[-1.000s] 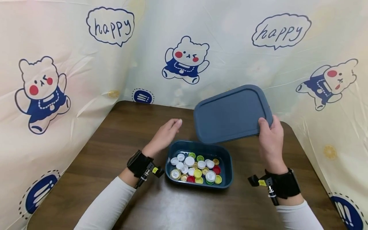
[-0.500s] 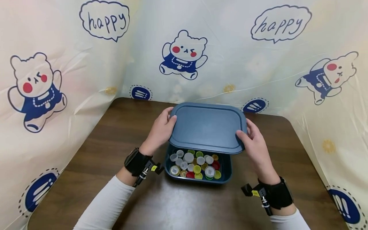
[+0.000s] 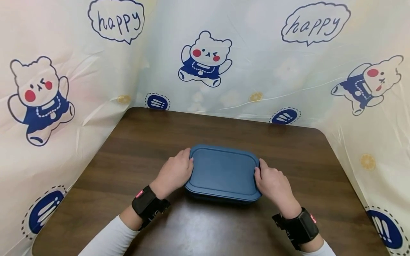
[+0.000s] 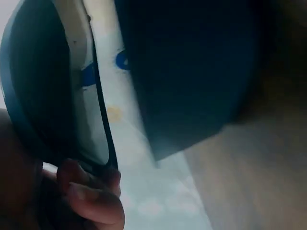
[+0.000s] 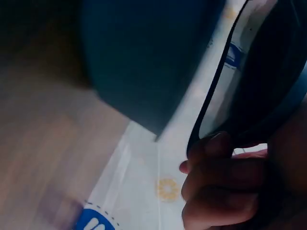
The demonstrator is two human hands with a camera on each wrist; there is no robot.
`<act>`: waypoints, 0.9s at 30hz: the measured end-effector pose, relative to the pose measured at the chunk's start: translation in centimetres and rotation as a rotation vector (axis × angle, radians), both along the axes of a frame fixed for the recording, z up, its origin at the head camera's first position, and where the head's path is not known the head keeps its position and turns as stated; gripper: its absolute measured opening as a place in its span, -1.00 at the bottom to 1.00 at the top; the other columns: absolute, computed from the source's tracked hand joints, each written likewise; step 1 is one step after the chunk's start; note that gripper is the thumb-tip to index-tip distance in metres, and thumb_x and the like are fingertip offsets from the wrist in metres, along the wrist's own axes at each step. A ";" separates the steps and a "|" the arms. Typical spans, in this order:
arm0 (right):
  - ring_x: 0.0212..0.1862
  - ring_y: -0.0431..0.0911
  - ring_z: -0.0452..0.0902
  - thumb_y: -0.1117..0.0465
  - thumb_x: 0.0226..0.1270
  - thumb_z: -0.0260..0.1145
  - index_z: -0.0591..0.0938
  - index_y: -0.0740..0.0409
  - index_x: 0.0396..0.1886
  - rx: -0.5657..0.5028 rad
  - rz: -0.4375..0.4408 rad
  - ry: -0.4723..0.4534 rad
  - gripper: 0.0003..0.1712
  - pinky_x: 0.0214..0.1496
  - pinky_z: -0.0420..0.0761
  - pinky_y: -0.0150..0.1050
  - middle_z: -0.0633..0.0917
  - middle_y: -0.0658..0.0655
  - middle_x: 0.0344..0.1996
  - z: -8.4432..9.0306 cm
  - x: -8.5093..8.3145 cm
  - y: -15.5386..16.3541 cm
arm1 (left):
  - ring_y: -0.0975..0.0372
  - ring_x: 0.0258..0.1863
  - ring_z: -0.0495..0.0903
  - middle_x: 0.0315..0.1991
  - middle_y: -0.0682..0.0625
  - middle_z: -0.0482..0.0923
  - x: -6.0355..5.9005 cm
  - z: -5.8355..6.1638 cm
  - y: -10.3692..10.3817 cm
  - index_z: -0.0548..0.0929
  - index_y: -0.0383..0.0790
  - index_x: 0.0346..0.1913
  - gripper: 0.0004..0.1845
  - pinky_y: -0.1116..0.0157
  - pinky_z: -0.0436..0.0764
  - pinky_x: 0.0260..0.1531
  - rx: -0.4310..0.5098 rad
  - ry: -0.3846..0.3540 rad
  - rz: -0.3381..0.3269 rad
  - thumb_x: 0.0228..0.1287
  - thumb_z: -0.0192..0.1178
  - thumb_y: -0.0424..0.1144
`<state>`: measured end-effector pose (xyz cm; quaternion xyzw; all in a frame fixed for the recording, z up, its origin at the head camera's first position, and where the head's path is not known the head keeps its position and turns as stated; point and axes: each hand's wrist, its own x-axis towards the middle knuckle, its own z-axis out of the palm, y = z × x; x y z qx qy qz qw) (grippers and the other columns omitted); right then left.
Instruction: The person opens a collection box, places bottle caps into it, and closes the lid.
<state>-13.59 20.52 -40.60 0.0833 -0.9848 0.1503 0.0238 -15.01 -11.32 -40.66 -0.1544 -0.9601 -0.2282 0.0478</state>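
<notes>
A blue rectangular lid (image 3: 222, 172) spans the mouth of the dark blue box (image 3: 221, 198), hiding its contents in the head view. My left hand (image 3: 174, 172) grips the lid's left edge, with fingertips curled under the rim in the left wrist view. At the opposite edge, my right hand (image 3: 276, 185) holds the lid between thumb and curled fingers. Both wrist views show a gap between the lid and the box (image 4: 192, 72), so the two are apart there. The box wall (image 5: 144, 62) looks blurred in the right wrist view.
The box stands on a brown wooden table (image 3: 153, 135). A pale curtain (image 3: 250, 21) printed with cartoon bears surrounds the table's back and sides. Each wrist wears a black strap (image 3: 147, 204) with a camera mount.
My right hand has brought the lid left and down over the box, covering the bottle caps inside. My left hand has taken hold of the lid's left edge.
</notes>
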 end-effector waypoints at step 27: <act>-0.78 0.00 0.34 0.20 0.54 0.09 0.40 0.52 0.35 0.076 0.020 0.046 -0.44 -0.77 0.22 -0.22 0.42 0.12 -0.84 -3.8 0.0 -0.8 | 0.21 -0.80 0.34 -0.61 -0.05 0.37 0.2 -4.0 0.5 0.51 -0.53 -0.02 -0.73 0.34 0.33 -0.81 -0.245 0.247 -0.014 0.46 0.12 -0.30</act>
